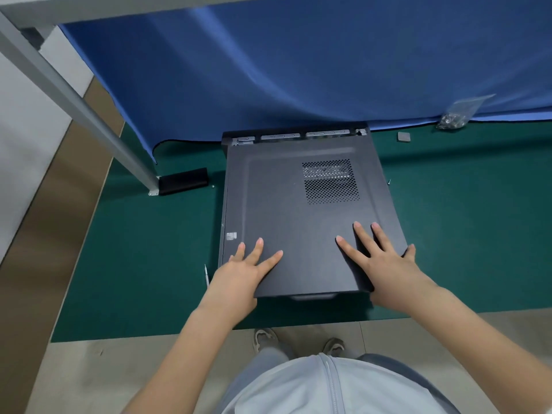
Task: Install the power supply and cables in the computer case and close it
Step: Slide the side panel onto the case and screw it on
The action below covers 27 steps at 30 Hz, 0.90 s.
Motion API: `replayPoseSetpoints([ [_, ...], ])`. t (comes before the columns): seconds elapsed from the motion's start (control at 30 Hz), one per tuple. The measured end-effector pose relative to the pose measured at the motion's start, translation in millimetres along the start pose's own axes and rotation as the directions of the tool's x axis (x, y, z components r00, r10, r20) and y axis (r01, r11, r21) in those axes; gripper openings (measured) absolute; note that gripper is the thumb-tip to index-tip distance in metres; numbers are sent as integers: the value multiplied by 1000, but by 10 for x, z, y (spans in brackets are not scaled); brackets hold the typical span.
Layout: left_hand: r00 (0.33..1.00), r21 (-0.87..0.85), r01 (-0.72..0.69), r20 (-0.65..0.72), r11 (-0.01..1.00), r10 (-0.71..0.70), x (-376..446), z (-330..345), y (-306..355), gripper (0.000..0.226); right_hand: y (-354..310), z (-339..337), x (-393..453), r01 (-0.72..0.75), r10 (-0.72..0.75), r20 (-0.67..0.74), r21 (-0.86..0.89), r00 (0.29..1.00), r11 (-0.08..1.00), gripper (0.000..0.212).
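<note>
Work surface: a green mat (143, 264) whose near edge runs along the person's side at 6 o'clock, with bare floor beyond it. A strip of open mat lies at 9 o'clock of the computer case (298, 216) and a wider one at 3 o'clock. At 12 o'clock a blue cloth (268, 70) hangs to the mat directly behind the case's far end, closing that side.

Surroundings, left to right: a grey table leg (74, 103) slants down to the mat at 10 o'clock, with a black block (183, 180) lying just beside its foot. A thin pale tool (206, 274), too small to identify, lies on the mat just beside the left wrist. At 1 to 2 o'clock, a small grey pad (403, 136) and a clear bag of screws (457, 115) sit well apart from the case.

The case lies flat mid-mat, its side panel (280, 204) on top, perforated vent (330, 180) toward the far right. The panel's near edge overhangs slightly, askew.

Left hand (242, 276): fingers straight and spread, flat on the panel's near-left corner. Right hand (385, 264): fingers straight and spread, flat on the near-right corner, one finger over the right edge. Neither grasps anything.
</note>
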<state>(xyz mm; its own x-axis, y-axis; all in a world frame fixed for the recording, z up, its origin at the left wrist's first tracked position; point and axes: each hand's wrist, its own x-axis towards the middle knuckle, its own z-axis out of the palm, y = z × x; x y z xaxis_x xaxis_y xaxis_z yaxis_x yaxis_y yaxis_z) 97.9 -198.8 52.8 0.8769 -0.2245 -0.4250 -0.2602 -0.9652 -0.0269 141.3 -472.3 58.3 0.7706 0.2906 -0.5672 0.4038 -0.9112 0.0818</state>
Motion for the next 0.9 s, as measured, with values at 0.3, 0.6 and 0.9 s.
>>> replayPoseSetpoints([
  [0.3,1000,3,1,-13,1000,-1,156,-114,-103,101,-2,-141,129,-13,12,21,46,1000,999,112],
  [0.6,1000,34,1,1,999,-1,165,-119,-131,100,-47,-45,174,-16,15,8,67,1000,998,116],
  [0.9,1000,-2,-5,-5,1000,5,173,-75,-114,101,-58,-22,148,-50,50,-29,4,998,999,114],
])
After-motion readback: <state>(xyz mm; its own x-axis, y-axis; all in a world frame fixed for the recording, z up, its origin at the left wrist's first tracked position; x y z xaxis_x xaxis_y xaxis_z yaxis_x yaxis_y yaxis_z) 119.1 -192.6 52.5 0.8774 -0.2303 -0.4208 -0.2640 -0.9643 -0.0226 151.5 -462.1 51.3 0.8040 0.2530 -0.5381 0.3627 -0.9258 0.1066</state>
